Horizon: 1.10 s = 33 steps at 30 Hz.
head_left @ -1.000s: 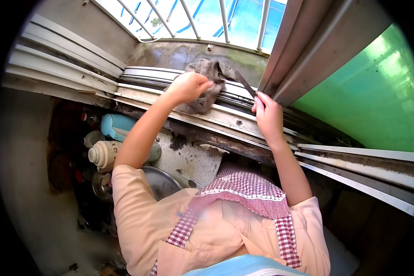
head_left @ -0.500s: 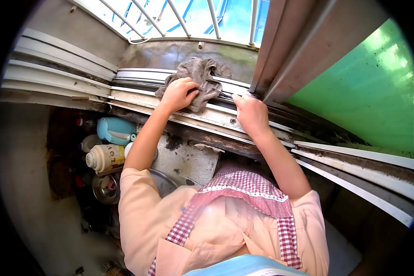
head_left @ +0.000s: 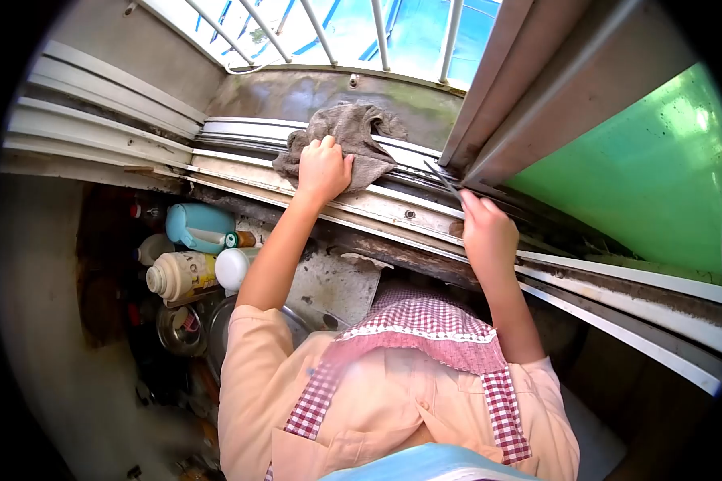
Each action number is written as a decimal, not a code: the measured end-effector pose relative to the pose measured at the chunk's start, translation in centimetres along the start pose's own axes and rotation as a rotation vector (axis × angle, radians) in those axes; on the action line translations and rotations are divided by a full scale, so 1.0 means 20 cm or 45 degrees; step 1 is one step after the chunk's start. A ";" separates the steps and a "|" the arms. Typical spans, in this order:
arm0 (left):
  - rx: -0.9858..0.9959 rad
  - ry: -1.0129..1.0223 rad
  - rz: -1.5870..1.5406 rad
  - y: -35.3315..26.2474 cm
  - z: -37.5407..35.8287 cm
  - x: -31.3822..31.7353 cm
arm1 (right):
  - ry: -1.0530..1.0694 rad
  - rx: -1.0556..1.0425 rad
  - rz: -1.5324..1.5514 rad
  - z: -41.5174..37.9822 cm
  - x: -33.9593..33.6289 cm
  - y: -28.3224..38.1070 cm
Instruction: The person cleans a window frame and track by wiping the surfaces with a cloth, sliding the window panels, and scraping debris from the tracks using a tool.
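Note:
A grey-brown cloth (head_left: 349, 136) lies bunched across the white window track (head_left: 249, 171). My left hand (head_left: 325, 170) is closed on the cloth's near side, pressing it against the track. To the right, my right hand (head_left: 487, 232) grips a thin dark tool (head_left: 444, 179), whose far end points up and left over the track beside the brown window frame post (head_left: 529, 88). The fingers of my right hand are pinched round the tool's near end.
White bars (head_left: 319, 32) stand beyond the sill. Green glass (head_left: 642, 168) fills the right side. Below the track at the left are a blue bottle (head_left: 192, 227), a cream bottle (head_left: 176, 276), a white-lidded jar (head_left: 233, 268) and a metal bowl (head_left: 180, 329).
My right hand has moved right and towards me, and the thin tool now shows clearly. My left hand has shifted slightly right on the cloth, its fingers more curled.

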<state>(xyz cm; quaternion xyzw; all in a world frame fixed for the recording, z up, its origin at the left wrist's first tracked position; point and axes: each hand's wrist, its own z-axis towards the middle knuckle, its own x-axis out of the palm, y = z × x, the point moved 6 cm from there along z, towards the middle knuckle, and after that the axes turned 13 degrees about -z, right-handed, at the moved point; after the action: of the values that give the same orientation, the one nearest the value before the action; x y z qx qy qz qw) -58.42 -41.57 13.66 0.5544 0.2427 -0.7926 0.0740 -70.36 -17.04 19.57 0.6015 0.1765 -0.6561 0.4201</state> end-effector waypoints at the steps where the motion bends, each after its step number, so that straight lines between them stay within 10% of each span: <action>1: -0.007 -0.010 -0.030 -0.04 0.00 0.01 | 0.010 0.016 0.050 -0.08 -0.01 -0.06; 14: 0.161 -0.101 -0.537 -0.83 0.05 0.30 | 0.084 0.199 0.639 -0.42 -0.14 -0.23; 24: 0.101 -0.011 -0.202 -0.11 0.03 0.01 | 0.070 0.168 0.628 -0.37 -0.14 -0.23; 33: 0.246 0.083 -0.551 -0.66 0.02 0.24 | 0.112 0.194 0.637 -0.37 -0.05 -0.20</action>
<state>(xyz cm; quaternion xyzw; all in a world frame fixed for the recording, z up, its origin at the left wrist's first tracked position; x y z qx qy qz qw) -65.72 -29.54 13.39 0.5192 0.2812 -0.7913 -0.1586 -68.79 -8.87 17.72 0.6845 -0.0095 -0.5164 0.5145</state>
